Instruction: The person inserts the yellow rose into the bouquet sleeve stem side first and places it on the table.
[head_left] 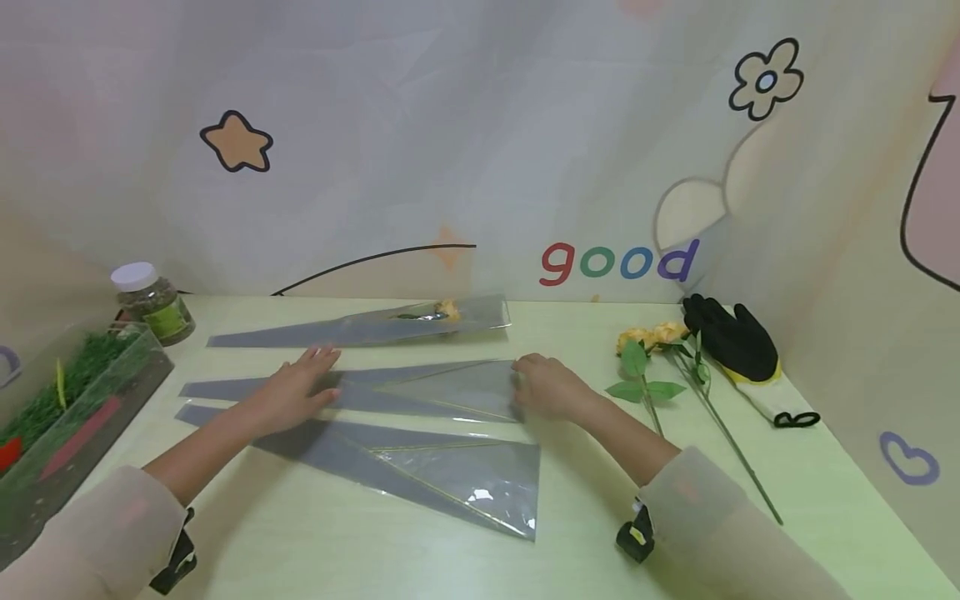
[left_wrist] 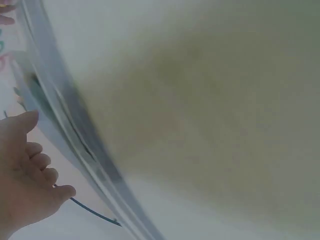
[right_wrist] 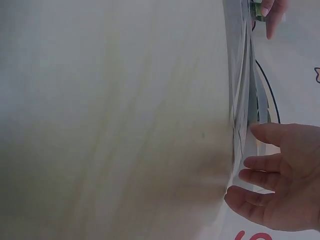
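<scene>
Three grey, clear-fronted tapered flower sleeves lie on the table. My left hand is over the left part of the middle sleeve, its fingers relaxed and spread; the left wrist view also shows this hand with nothing gripped. At that sleeve's wide right end, my right hand has its fingertips against the edge. Thumb and fingers of the right hand stand apart in the right wrist view. Nearer lies a larger sleeve. The far sleeve has a yellow flower inside.
Yellow flowers with long green stems lie at right, beside a black-and-white glove. At left stand a lidded jar and a clear box with green grass-like material. A printed cloth backdrop rises behind the table.
</scene>
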